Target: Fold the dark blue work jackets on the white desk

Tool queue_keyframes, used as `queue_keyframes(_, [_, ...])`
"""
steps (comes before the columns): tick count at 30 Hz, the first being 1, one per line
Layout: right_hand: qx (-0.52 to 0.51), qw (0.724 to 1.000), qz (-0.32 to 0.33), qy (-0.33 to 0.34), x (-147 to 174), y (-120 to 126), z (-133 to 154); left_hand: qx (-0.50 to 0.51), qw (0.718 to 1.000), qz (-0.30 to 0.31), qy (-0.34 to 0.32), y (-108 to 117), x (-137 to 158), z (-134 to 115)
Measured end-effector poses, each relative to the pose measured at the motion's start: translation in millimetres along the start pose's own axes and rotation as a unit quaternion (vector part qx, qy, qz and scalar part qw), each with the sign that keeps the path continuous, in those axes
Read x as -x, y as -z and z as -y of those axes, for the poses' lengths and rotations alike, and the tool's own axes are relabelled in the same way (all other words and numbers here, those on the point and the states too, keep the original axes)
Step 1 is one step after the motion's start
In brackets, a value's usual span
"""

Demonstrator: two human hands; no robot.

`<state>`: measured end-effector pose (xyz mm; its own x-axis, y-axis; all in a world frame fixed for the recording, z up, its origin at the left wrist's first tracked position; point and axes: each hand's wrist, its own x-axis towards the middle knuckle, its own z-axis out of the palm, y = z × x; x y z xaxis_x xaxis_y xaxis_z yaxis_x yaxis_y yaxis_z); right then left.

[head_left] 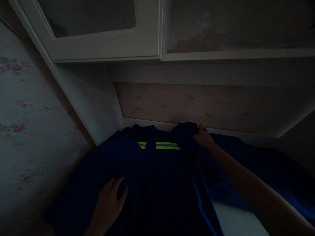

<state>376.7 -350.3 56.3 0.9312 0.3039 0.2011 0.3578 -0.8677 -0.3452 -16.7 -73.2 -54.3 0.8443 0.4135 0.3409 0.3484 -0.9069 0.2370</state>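
The left hand [109,198] lies palm down on the near left part of the dark blue work jacket [157,183], fingers together and pointing away from the person, thumb spread toward the garment's middle; only a short length of wrist shows below it. The right arm reaches long and nearly straight from the lower right across the jacket's right side. The right hand [203,136] is at the jacket's far edge, fingers curled shut on a fold of its fabric, knuckles up.
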Motion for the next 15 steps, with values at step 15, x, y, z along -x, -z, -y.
queue_keyframes(15, [0.040, 0.952, 0.070, 0.294, 63.3, -27.1, 62.8, -0.099, 0.973, 0.182, -0.099, -22.2, -205.8, -12.6])
